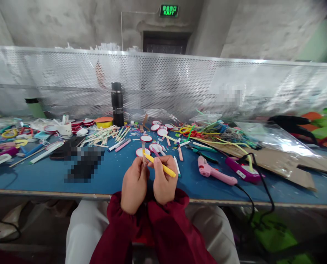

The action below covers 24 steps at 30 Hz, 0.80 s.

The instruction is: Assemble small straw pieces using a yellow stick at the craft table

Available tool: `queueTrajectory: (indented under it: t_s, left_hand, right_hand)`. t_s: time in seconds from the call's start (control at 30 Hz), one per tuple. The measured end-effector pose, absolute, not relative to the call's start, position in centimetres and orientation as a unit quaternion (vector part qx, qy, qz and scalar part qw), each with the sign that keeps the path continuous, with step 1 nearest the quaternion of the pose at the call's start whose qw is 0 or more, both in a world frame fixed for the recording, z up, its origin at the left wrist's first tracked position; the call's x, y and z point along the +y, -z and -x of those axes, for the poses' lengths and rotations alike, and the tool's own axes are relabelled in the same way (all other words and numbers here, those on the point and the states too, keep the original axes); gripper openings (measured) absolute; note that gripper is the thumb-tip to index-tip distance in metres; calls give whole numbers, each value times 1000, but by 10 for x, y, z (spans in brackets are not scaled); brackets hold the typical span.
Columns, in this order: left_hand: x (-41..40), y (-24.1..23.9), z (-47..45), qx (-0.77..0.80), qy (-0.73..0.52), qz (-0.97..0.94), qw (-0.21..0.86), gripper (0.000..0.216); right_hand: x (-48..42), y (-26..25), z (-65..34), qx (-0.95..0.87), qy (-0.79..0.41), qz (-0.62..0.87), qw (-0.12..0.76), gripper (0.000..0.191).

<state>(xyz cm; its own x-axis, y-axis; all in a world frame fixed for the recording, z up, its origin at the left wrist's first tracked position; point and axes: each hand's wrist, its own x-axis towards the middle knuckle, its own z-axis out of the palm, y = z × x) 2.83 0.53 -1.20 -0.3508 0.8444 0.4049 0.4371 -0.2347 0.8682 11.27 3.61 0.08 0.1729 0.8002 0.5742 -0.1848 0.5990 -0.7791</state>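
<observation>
the yellow stick point(169, 171) slanted between both hands, above the near edge of the blue surface point(108, 176). the right hand point(164, 182) pinched it mid-length. the left hand point(134, 186), curled beside it with knuckles nearly touching, pinched a pale thin stick point(143, 149) upright.

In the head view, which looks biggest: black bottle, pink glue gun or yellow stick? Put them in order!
1. The pink glue gun and black bottle look about alike; the bottle stands farther off.
2. The yellow stick, thinnest though nearest.
</observation>
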Motion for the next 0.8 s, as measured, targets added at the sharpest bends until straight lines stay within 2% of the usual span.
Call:
queueTrajectory:
  t_s: [0.33,0.8]
  left_hand:
    - [5,11,-28,594,-570,-543,166,28]
    - [5,12,-28,593,-573,-540,168,28]
  right_hand:
    - [41,3,-112,-516,-330,325,720,28]
    - [38,1,-112,-547,-337,292,709,27]
